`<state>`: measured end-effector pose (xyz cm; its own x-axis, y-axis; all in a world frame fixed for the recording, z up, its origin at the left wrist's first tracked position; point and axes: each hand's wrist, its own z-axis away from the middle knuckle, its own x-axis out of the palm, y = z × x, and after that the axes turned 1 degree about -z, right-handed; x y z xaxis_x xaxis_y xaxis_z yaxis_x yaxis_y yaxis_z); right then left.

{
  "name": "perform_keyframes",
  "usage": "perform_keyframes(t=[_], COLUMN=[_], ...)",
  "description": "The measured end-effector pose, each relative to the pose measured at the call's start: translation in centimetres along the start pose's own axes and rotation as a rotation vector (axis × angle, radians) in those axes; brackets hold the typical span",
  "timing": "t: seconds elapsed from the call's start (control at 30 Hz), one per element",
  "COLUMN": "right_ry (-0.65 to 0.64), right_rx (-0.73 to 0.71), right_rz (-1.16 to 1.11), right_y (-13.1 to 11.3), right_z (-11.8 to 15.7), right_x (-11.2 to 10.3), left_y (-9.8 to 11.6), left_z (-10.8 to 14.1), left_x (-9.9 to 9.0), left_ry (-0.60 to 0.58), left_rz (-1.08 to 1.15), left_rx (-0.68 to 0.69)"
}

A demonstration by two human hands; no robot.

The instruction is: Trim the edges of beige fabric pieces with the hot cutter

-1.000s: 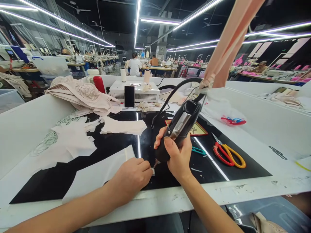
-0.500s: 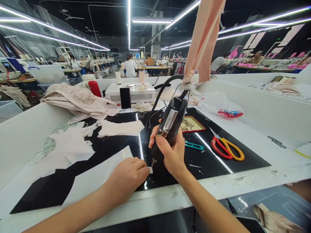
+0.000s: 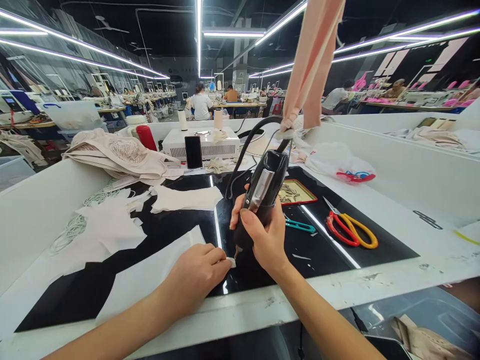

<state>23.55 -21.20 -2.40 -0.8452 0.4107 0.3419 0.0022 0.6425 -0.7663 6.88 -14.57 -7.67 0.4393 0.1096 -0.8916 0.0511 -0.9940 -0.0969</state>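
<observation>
My right hand [image 3: 267,240] is wrapped round a black corded handheld tool [image 3: 258,192] with a metal lever on its side. Its narrow metal tip [image 3: 237,251] points down beside my left fingertips. From above, a pink fabric strap [image 3: 309,65] is tied to the tool's upper end. My left hand [image 3: 200,272] rests low over a white fabric piece [image 3: 144,277] on the black glossy board [image 3: 67,300]. Thumb and fingers pinch the end of the piece, and a small bit pokes out next to the tip. The far part of that piece is hidden under my hand.
Scissors [image 3: 350,227] with red and yellow handles and teal thread snips [image 3: 300,226] lie right of the tool. Behind are a tray of small metal pieces [image 3: 300,192], a phone [image 3: 193,152] and a white vented box [image 3: 221,145]. Cut fabric pieces [image 3: 101,225] lie left.
The fabric end at my left fingertips is slightly raised and closer to the tool's tip. The strap has swung a little left. My right hand has hardly moved.
</observation>
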Motion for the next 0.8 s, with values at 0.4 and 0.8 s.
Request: perform_keyframes(t=[0.4,0.8], right_ry=[0.021,0.028], right_rx=[-0.017,0.005], right_rz=[-0.03,0.002], right_y=[0.02,0.03], right_z=[-0.2,-0.04], right_x=[-0.08,0.27], left_y=[0.06,-0.13], left_z=[-0.19,0.06], left_x=[-0.18,0.51], left_ry=[0.004,0.012], left_rz=[0.013,0.043], left_rx=[0.004,0.013])
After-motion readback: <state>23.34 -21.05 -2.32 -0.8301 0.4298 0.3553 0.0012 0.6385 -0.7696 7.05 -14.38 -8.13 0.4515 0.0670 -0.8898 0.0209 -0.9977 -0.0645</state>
